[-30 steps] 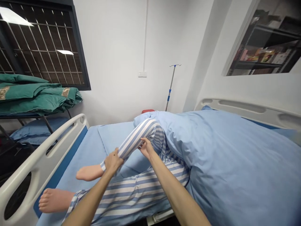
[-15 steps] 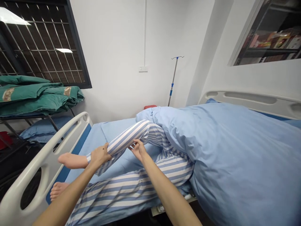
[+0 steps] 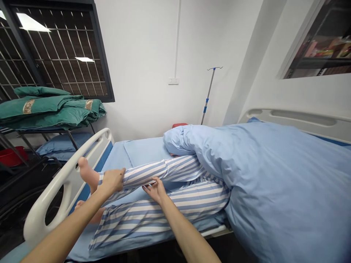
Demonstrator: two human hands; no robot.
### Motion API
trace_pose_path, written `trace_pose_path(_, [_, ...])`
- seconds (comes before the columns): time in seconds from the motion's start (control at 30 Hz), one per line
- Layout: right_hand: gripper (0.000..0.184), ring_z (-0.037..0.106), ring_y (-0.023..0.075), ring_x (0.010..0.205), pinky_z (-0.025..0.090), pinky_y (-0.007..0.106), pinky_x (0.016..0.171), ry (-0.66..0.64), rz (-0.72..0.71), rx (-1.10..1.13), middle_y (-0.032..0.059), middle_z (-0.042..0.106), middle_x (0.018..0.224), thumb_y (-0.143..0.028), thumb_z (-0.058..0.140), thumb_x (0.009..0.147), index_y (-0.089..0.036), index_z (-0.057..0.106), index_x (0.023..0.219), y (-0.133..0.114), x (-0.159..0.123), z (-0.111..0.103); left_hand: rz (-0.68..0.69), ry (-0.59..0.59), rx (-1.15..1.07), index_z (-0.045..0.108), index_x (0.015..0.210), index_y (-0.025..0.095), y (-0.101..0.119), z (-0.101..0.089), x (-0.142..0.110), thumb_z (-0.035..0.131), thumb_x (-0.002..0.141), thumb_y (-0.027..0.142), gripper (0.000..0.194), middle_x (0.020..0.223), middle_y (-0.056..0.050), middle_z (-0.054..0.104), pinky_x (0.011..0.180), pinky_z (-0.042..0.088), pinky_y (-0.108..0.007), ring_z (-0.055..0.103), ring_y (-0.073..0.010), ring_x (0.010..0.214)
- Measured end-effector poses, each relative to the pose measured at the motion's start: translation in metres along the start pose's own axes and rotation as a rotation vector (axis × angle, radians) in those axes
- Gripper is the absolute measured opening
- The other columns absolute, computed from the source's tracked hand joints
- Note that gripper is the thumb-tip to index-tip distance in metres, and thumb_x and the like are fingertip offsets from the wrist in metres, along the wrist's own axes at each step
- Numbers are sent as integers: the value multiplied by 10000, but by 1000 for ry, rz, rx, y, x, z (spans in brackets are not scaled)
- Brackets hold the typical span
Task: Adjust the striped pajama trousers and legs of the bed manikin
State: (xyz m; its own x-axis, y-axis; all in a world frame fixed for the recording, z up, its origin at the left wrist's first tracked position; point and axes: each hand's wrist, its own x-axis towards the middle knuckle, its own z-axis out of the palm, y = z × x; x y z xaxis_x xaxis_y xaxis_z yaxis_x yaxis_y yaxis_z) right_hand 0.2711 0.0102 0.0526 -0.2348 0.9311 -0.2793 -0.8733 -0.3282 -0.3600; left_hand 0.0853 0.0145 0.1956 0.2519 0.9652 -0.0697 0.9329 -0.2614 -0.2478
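Striped pajama leg (image 3: 145, 173) lies across the frame's centre, its top hidden under the blue quilt (image 3: 260, 175). The left hand (image 3: 112, 180) is closed around its lower end, the grip's underside out of sight. The right hand (image 3: 155, 190), loosely open, is beneath the calf; firm contact is hard to tell. The left forearm (image 3: 68, 233) partly covers the nearer foot (image 3: 98, 215).

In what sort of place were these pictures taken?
Probably a hospital ward or nursing practice room: there is a bed with moulded end boards, what looks like a drip stand near the wall, and striped, pyjama-like trousers.
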Motion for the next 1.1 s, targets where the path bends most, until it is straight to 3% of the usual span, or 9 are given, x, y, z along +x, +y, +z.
trace_pose_path(0.13, [160, 602, 163, 758, 508, 351, 756, 0, -26, -26, -4, 579, 748, -211, 591, 643, -198, 505, 778, -11, 0, 8, -50, 7, -49, 480, 1069, 229, -2, 4, -1, 560, 604, 238, 471, 965, -116, 657, 713, 435, -391, 611, -299, 870])
trace_pose_path(0.23, [163, 590, 156, 756, 498, 346, 766, -26, -89, -63, -11, 582, 761, -195, 596, 634, -203, 502, 766, -32, -1, 17, -108, 24, -125, 455, 1082, 250, 6, 6, 2, 555, 615, 288, 480, 959, -87, 661, 706, 427, -357, 609, -282, 881])
trace_pose_path(0.37, [202, 567, 150, 736, 477, 354, 749, -39, -175, -184, -27, 595, 773, -192, 623, 615, -217, 493, 767, -85, -8, 22, -181, 79, -265, 402, 1146, 279, 41, 18, 18, 536, 648, 333, 519, 968, -66, 665, 684, 411, -330, 612, -271, 882])
trace_pose_path(0.5, [256, 558, 157, 735, 453, 365, 730, -8, -260, -329, -43, 591, 752, -236, 634, 604, -231, 497, 820, -138, -18, 23, -157, 151, -374, 396, 1134, 274, 90, 34, 38, 516, 681, 377, 479, 979, -60, 664, 673, 400, -322, 612, -273, 895])
trace_pose_path(0.6, [286, 552, 151, 717, 441, 364, 719, 62, -303, -416, -41, 598, 773, -271, 620, 604, -239, 498, 860, -158, -22, 23, -173, 161, -432, 384, 1130, 274, 116, 47, 46, 513, 694, 392, 470, 969, -51, 665, 674, 395, -311, 610, -269, 905])
trace_pose_path(0.7, [296, 549, 146, 705, 435, 354, 712, 85, -317, -448, -40, 598, 773, -274, 621, 594, -235, 488, 856, -163, -23, 21, -184, 142, -460, 384, 1112, 275, 125, 56, 51, 502, 701, 399, 445, 946, -46, 666, 663, 389, -306, 613, -262, 887])
trace_pose_path(0.87, [259, 552, 152, 711, 449, 377, 725, 48, -319, -377, -43, 591, 776, -255, 616, 600, -234, 476, 818, -151, -13, 23, -151, 116, -405, 388, 1113, 295, 99, 48, 56, 510, 686, 395, 455, 960, -38, 665, 656, 383, -297, 610, -258, 890])
trace_pose_path(1.1, [201, 574, 154, 735, 474, 364, 739, -19, -187, -144, -34, 576, 778, -220, 597, 628, -226, 495, 801, -96, 21, 32, -104, 62, -205, 404, 1178, 290, 13, 18, 55, 530, 636, 401, 568, 1035, -87, 648, 678, 408, -342, 598, -305, 929])
